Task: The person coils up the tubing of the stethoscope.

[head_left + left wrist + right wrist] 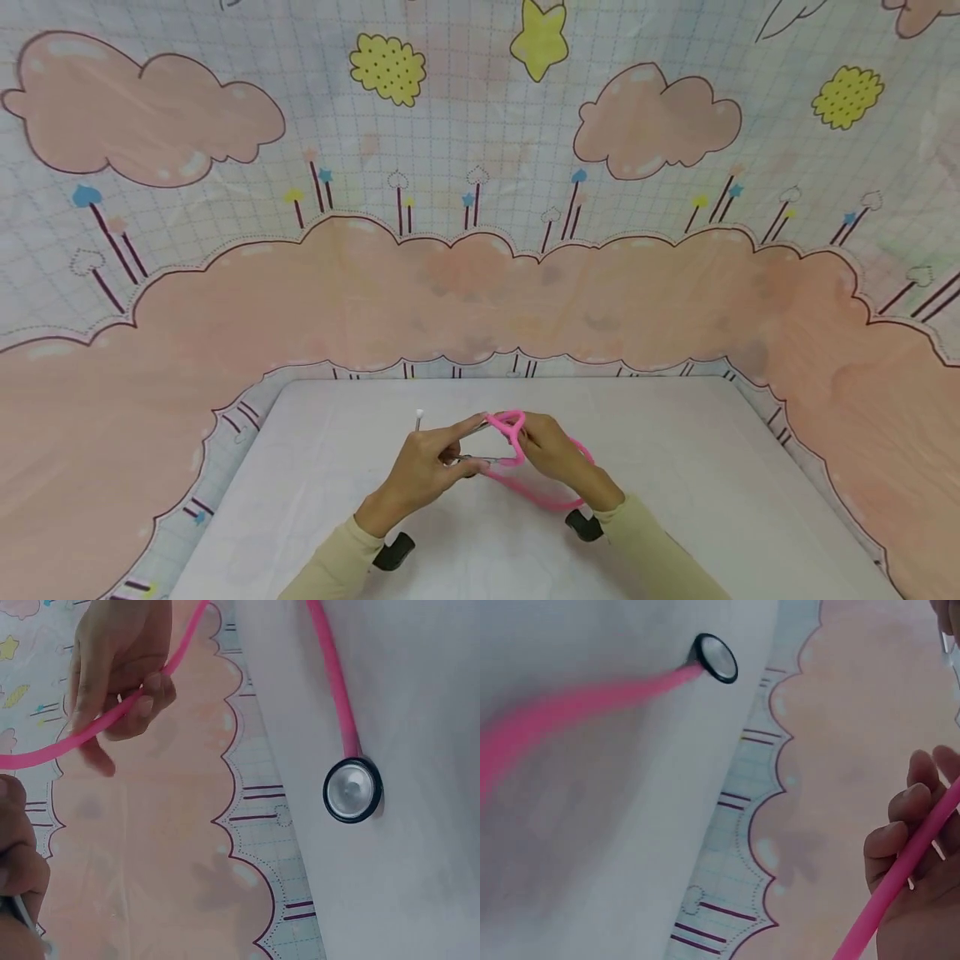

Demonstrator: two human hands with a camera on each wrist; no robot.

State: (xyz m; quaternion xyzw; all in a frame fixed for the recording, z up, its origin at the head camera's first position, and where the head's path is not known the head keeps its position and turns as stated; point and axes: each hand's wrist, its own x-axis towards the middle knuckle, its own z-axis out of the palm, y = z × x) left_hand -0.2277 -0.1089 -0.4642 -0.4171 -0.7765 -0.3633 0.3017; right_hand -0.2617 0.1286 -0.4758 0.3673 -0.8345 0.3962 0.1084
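Head view: stethoscope (513, 432) held above white table (300, 517), lower ctr of frame. Metal arms run approx. horiz., pointing L; pink tubing looped to R, then back lower L. Metal gripped by L hand (423, 468), thumb & fingers bent round it; pink part gripped by R hand (553, 448).

L wrist view: tubing stretched diag. through R hand's curled fingers, upper L; chest piece (352, 790) at R, its tube approx. vert., disc end down.

R wrist view: tubing clasped lower R, slanting up to R; disc upper ctr, its tube rising from L edge.
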